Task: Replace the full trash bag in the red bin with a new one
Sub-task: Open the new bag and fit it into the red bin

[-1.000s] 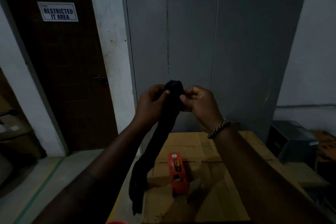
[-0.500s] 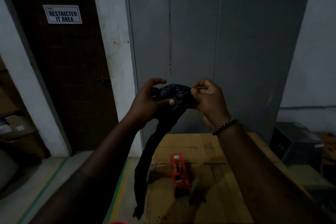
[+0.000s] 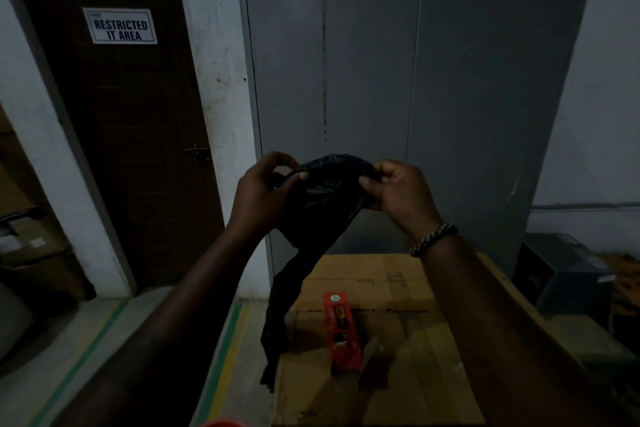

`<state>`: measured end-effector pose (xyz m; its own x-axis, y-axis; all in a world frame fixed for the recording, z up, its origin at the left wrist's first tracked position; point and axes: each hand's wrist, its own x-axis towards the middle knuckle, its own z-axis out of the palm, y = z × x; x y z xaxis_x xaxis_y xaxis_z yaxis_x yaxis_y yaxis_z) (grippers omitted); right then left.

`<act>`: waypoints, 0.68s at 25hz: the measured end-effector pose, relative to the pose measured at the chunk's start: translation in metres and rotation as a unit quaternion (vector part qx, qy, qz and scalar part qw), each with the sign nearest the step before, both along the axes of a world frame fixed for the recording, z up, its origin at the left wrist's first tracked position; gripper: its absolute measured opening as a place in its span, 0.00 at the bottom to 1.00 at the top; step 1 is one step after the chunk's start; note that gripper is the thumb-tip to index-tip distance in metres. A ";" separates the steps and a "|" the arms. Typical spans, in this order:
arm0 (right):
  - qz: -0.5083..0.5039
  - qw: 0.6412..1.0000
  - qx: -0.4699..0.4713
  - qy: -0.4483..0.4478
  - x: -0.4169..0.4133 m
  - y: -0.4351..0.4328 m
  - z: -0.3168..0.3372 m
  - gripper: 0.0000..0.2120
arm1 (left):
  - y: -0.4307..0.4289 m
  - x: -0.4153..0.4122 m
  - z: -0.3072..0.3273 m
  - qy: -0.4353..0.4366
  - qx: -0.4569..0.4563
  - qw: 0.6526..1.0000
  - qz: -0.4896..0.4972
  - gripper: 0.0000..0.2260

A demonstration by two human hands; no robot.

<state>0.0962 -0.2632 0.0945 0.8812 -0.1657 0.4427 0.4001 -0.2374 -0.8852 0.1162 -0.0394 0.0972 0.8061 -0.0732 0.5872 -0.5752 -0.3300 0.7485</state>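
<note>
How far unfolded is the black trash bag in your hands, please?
Mostly still bunched. The black trash bag is spread only at its top between the left hand and right hand; the rest hangs as a narrow twisted strip.

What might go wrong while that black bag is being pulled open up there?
The black trash bag is pinched at its top between the left hand and right hand; thin film could tear if pulled apart hard. Its tail hangs beside the cardboard box and near the red carton, so it might snag the box corner or sweep the carton off. The dim light makes finding the opening harder.
</note>
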 end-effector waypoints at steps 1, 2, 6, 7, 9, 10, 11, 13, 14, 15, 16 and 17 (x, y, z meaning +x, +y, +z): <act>-0.032 0.999 -0.005 -0.019 0.002 -0.005 0.001 0.07 | 0.004 -0.001 0.002 0.013 0.018 1.000 -0.013 0.11; -0.059 0.997 -0.021 -0.038 0.004 -0.009 0.000 0.10 | 0.009 -0.001 0.004 0.041 0.030 0.998 -0.038 0.14; -0.090 0.992 -0.050 -0.072 0.012 -0.015 -0.008 0.22 | 0.017 0.002 0.009 0.087 0.218 0.970 -0.067 0.13; -0.080 0.995 -0.024 -0.059 0.013 -0.014 -0.010 0.23 | 0.017 0.004 0.007 0.058 0.242 0.968 -0.033 0.09; -0.016 0.998 0.050 -0.039 0.011 -0.016 -0.011 0.17 | 0.016 0.007 0.003 0.074 0.131 0.988 -0.019 0.06; 0.032 0.996 0.083 -0.028 0.009 -0.018 -0.010 0.10 | 0.015 0.008 0.001 0.114 0.031 0.992 -0.035 0.06; 0.078 0.993 0.089 -0.009 0.007 -0.023 -0.008 0.07 | 0.014 0.008 0.000 0.149 -0.051 0.986 -0.050 0.06; 0.131 0.990 -0.015 0.054 0.004 -0.038 -0.004 0.19 | 0.016 0.008 -0.002 0.169 -0.122 0.978 -0.029 0.07; 0.132 0.983 -0.094 0.081 0.003 -0.045 -0.003 0.21 | 0.019 0.008 -0.001 0.162 -0.115 0.980 -0.001 0.07; 0.115 0.975 -0.157 0.104 0.003 -0.051 -0.003 0.19 | 0.023 0.008 -0.002 0.146 -0.089 0.985 0.030 0.07; 0.091 0.970 -0.197 0.113 0.005 -0.058 -0.003 0.14 | 0.028 0.010 -0.002 0.123 -0.037 0.990 0.059 0.06; 0.063 0.967 -0.217 0.115 0.003 -0.063 0.000 0.08 | 0.034 0.011 -0.003 0.109 0.034 0.990 0.080 0.07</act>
